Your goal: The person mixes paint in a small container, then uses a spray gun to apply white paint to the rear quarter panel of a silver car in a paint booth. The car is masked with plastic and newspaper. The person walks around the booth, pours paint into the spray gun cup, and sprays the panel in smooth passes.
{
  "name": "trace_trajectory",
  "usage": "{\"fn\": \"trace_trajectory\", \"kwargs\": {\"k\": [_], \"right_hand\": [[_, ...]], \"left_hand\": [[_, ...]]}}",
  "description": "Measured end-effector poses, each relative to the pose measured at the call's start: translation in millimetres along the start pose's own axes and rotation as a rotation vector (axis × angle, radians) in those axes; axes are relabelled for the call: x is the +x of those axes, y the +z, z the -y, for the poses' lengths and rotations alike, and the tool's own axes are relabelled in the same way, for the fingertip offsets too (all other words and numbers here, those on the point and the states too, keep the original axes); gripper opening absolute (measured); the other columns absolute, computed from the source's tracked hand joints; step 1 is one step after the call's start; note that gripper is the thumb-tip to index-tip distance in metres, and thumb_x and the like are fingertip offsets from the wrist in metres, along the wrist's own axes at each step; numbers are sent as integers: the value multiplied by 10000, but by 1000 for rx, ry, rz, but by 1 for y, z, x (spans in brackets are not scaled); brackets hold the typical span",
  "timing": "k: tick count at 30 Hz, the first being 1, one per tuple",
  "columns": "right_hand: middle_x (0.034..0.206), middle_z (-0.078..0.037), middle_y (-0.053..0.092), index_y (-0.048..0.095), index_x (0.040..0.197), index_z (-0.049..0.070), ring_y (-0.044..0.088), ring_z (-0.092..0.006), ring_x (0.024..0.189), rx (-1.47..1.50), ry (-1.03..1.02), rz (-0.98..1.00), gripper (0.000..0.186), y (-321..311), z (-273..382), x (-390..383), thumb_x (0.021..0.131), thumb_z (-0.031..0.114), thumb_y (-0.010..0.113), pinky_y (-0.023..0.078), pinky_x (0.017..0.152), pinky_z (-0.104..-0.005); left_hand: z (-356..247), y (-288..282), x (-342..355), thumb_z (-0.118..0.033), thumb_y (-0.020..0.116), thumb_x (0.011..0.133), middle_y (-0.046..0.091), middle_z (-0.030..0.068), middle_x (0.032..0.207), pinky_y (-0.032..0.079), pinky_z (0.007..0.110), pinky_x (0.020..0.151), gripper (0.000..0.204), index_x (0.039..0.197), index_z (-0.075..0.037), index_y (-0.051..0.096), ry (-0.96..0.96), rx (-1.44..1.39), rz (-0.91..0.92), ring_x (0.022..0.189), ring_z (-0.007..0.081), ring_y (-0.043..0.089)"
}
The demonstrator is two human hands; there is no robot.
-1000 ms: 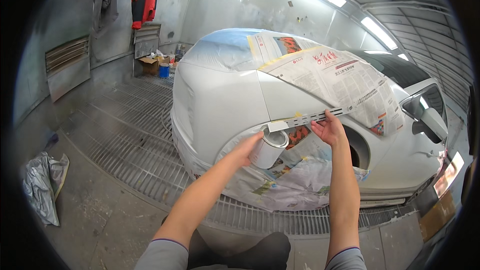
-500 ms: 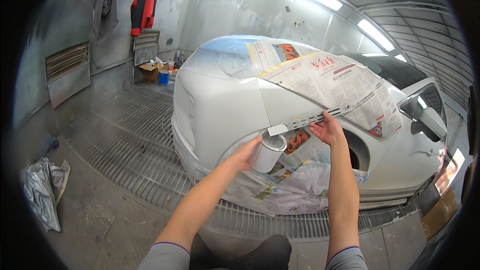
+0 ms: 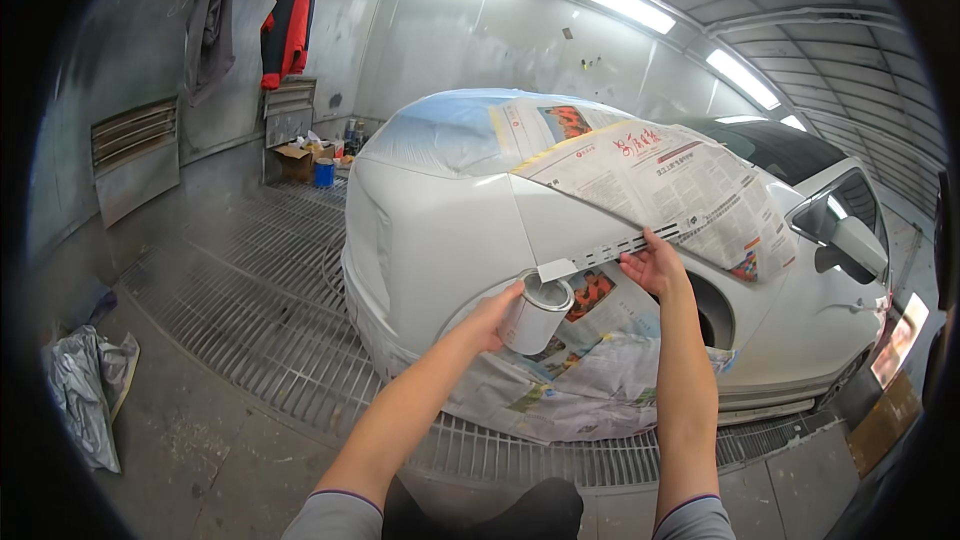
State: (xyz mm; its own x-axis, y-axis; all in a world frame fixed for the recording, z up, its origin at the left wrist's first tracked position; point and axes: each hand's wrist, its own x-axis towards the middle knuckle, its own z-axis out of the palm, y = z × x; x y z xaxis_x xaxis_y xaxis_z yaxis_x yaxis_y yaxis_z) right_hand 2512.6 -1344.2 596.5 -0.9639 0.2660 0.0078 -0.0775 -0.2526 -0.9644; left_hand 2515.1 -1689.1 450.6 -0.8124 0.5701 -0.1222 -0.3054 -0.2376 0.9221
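My left hand (image 3: 490,320) is wrapped round the side of an open metal can (image 3: 540,324), which has a silvery rim and a pale wall. In my right hand (image 3: 655,264) is a long flat mixing stick (image 3: 600,254) with dark marks or slots along it, pinched between thumb and fingers. Its whitish end lies over the can's rim; whether it touches the rim I cannot tell. What the can contains is mostly hidden. Just beyond both hands stands a white car (image 3: 440,225), its front wheel arch masked with newspaper.
Newspaper sheets (image 3: 650,175) and clear plastic film (image 3: 445,130) cover parts of the car. Metal floor grating (image 3: 250,310) runs round it. Crumpled silver sheeting (image 3: 85,395) lies at left. A blue can (image 3: 324,172) and a cardboard box (image 3: 294,164) stand by the far wall.
The view has shifted slightly, so the car and room sit a little lower in it. The can has tipped or sunk slightly; both hands keep their hold.
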Motion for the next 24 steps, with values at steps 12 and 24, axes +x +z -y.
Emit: {"fn": "trace_trajectory", "kwargs": {"k": [12, 24], "right_hand": [[1121, -134, 694, 587, 1251, 71, 718, -327, 947, 27, -12, 19, 394, 4, -1, -6, 1078, 423, 621, 622, 815, -474], [1144, -151, 676, 570, 1318, 54, 726, -334, 949, 17, 28, 59, 426, -4, -38, -19, 1090, 413, 612, 643, 789, -478]], "left_hand": [[-7, 1, -8, -934, 598, 755, 385, 448, 1526, 426, 536, 1129, 1325, 1700, -78, 239, -11, 43, 32, 1351, 501, 520], [35, -18, -8, -887, 599, 806, 381, 386, 1589, 374, 572, 1171, 1266, 1705, -86, 207, -104, 89, -23, 1391, 479, 517]]}}
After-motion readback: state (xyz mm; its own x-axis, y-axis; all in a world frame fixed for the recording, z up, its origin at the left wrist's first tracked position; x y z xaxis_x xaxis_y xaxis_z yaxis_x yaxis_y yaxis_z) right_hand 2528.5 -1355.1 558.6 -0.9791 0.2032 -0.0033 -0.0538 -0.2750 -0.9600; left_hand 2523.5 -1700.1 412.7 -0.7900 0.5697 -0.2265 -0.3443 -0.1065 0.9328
